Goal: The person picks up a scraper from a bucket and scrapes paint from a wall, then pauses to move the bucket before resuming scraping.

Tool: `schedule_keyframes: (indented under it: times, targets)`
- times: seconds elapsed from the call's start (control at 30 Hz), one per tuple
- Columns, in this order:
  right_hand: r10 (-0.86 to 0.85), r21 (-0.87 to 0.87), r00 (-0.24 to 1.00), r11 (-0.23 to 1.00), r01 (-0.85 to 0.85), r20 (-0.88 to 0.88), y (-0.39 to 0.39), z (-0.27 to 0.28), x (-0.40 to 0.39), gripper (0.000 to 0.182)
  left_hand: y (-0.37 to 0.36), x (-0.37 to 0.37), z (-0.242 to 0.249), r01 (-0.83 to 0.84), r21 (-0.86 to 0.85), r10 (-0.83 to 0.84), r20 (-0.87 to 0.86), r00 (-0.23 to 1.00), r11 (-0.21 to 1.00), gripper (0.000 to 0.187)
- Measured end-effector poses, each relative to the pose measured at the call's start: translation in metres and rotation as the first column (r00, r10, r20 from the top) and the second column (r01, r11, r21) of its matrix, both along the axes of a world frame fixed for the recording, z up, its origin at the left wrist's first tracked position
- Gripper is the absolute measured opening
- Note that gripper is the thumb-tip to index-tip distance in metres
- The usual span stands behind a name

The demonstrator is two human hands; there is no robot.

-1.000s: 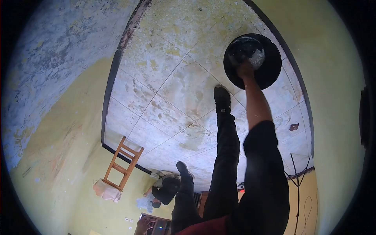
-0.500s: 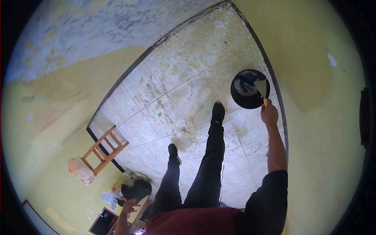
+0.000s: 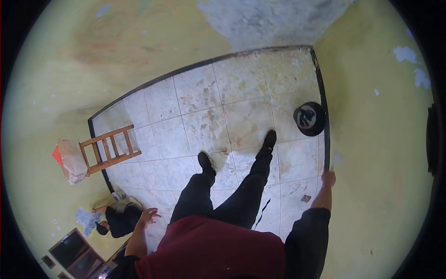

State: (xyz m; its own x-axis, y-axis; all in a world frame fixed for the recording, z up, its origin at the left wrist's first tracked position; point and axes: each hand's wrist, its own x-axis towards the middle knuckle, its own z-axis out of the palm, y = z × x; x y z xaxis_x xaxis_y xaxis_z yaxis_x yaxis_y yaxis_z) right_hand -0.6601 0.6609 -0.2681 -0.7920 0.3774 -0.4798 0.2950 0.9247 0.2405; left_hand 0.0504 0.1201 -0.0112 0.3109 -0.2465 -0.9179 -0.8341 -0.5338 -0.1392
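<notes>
Bucket [image 3: 318, 122] stands apart, ahead of the right hand [image 3: 328, 178], whose grip I cannot tell.

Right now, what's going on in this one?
Someone in a red top has the right grip at or near the wall; whether it holds anything is too blurred to tell. The left grip is open, seemingly empty. The bucket stands on the floor beside that wall. Another person is near the opposite wall.

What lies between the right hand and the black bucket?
In the head view, tiled floor and dark skirting show between the right hand and the bucket.
</notes>
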Motion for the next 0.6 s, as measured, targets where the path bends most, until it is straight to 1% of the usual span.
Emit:
schedule_keyframes:
  times: [0.03, 0.07, 0.1, 0.13, 0.17, 0.2, 0.27, 0.3, 0.37, 0.4, 0.43, 0.47, 0.5, 0.53, 0.57, 0.6]
  targets:
    - [-0.034, -0.014, 0.999, 0.999, 0.034, 0.028, 0.010, 0.025, 0.024, 0.038, -0.013, 0.025, -0.013, -0.011, -0.006, 0.011, -0.033, 0.999, 1.000, 0.040]
    - [-0.187, -0.019, 0.980, 0.982, 0.189, 0.064, 0.031, 0.038, 0.051, 0.040, -0.021, 0.045, -0.023, -0.016, -0.031, 0.014, -0.062, 0.998, 0.999, 0.039]
    - [-0.201, 0.095, 0.980, 0.975, 0.199, 0.009, 0.020, 0.082, 0.084, 0.043, -0.022, 0.077, -0.026, -0.025, -0.025, 0.022, -0.087, 0.996, 0.999, 0.039]
    - [-0.180, 0.147, 0.984, 0.973, 0.177, 0.010, 0.017, 0.118, 0.118, 0.043, -0.031, 0.106, -0.041, -0.072, -0.058, 0.066, -0.099, 0.993, 0.996, 0.039]
    - [-0.171, 0.186, 0.985, 0.968, 0.168, -0.001, 0.015, 0.143, 0.146, 0.044, -0.053, 0.116, -0.060, -0.113, -0.098, 0.100, -0.130, 0.987, 0.989, 0.039]
    - [-0.187, 0.172, 0.981, 0.966, 0.192, -0.042, 0.018, 0.162, 0.164, 0.044, -0.062, 0.119, -0.055, -0.117, -0.097, 0.104, -0.135, 0.985, 0.988, 0.040]
    - [-0.322, 0.107, 0.946, 0.943, 0.316, 0.043, 0.026, 0.198, 0.201, 0.048, -0.087, 0.136, -0.056, -0.084, -0.054, 0.074, -0.156, 0.985, 0.995, 0.041]
    - [-0.347, 0.091, 0.938, 0.934, 0.344, 0.016, 0.025, 0.218, 0.215, 0.048, -0.101, 0.139, -0.054, -0.054, -0.040, 0.046, -0.169, 0.985, 0.998, 0.041]
    - [-0.208, 0.025, 0.972, 0.977, 0.212, -0.106, -0.010, 0.290, 0.236, 0.050, -0.134, 0.140, -0.053, 0.028, -0.036, -0.035, -0.215, 0.976, 0.999, 0.042]
    - [-0.235, 0.011, 0.963, 0.971, 0.239, -0.134, -0.013, 0.310, 0.250, 0.050, -0.153, 0.138, -0.058, 0.039, -0.050, -0.050, -0.230, 0.972, 0.998, 0.042]
    - [-0.243, -0.242, 0.927, 0.954, 0.175, -0.287, -0.014, 0.327, 0.261, 0.051, -0.168, 0.130, -0.065, 0.048, -0.064, -0.063, -0.245, 0.967, 0.997, 0.041]
    - [-0.278, -0.460, 0.860, 0.886, 0.058, -0.428, -0.014, 0.338, 0.274, 0.051, -0.183, 0.116, -0.074, 0.072, -0.074, -0.090, -0.271, 0.958, 0.995, 0.041]
    - [-0.307, -0.470, 0.844, 0.880, 0.074, -0.441, -0.010, 0.337, 0.293, 0.051, -0.200, 0.097, -0.080, 0.059, -0.139, -0.101, -0.319, 0.942, 0.989, 0.041]
    - [-0.266, -0.338, 0.858, 0.934, 0.117, -0.440, -0.007, 0.329, 0.321, 0.049, -0.216, 0.083, -0.080, 0.045, -0.200, -0.116, -0.356, 0.927, 0.979, 0.040]
    - [-0.223, -0.195, 0.878, 0.969, 0.152, -0.424, 0.005, 0.307, 0.351, 0.048, -0.230, 0.060, -0.075, 0.076, -0.206, -0.153, -0.388, 0.909, 0.975, 0.040]
    - [-0.241, -0.203, 0.870, 0.965, 0.167, -0.429, 0.080, 0.233, 0.372, 0.048, -0.242, 0.032, -0.068, 0.098, -0.216, -0.183, -0.423, 0.887, 0.972, 0.040]
